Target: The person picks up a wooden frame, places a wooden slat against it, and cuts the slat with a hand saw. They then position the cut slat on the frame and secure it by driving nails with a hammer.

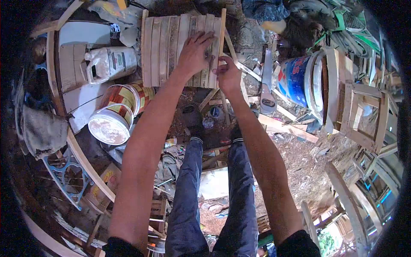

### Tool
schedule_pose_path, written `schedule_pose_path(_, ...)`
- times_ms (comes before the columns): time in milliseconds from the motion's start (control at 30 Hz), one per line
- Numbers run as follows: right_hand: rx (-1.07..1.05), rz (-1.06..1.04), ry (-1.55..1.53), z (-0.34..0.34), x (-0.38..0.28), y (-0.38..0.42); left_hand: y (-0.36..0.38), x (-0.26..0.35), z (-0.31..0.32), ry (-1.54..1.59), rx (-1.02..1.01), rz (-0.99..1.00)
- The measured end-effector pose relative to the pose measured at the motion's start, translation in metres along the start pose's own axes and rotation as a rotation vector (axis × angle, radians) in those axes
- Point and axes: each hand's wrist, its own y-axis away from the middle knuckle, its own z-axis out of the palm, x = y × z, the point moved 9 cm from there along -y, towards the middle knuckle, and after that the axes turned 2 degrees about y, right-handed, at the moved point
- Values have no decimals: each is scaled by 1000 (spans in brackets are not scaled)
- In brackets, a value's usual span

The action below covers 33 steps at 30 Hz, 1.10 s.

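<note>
A slatted wooden panel [160, 51], made of narrow boards laid side by side, is in front of me at the top of the head view. My left hand [196, 53] lies across its right-hand slats with the fingers stretched out. At the panel's right edge is my right hand [228, 77], its thumb and fingers curled together beside a thin upright strip [222, 32]. Whatever those fingers may hold is too small to make out.
Right of the panel lies a handsaw [267, 79], with a blue bucket [295, 81] and a wooden frame [364, 115] beyond. On the left are a white jug [112, 64] and a paint bucket [113, 113]. Wood scraps [289, 128] and shavings cover the floor.
</note>
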Motion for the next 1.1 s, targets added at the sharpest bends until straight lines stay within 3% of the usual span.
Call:
schedule_pose_path(33, 3, 7, -1, -3, -1, 2, 0, 0, 0, 3, -7, 3)
schedule_pose_path(100, 107, -232, 180, -17, -28, 9, -2, 0, 2, -73, -42, 17)
schedule_pose_path(333, 119, -220, 231, -15, -18, 43, -4, 1, 4, -192, -141, 13)
schedule_pose_path(400, 45, -148, 60, -11, -13, 49, -3, 4, 3, -183, -165, 40)
schedule_pose_path(600, -8, -90, 106, -8, -14, 45, -5, 7, 3, -219, -209, 14)
schedule_pose_path(733, 39, -156, 121, -19, -20, 45, -4, 14, 5, -190, -199, 5)
schedule_pose_path(833, 108, -36, 109, -46, 20, 50, 5, 31, 1, -173, -121, -17)
schedule_pose_path(933, 188, -30, 75, -77, 72, 72, 30, 87, 0, 23, 15, 78)
schedule_pose_path(967, 229, -19, 73, -88, 92, 83, 49, 99, 17, 70, -52, 79)
schedule_pose_path(1033, 8, 151, 120, -89, 142, 102, 88, 118, 55, 185, -185, 40)
schedule_pose_path(1100, 2, 129, 269, -95, 154, 123, 126, 125, 95, 260, -259, -3)
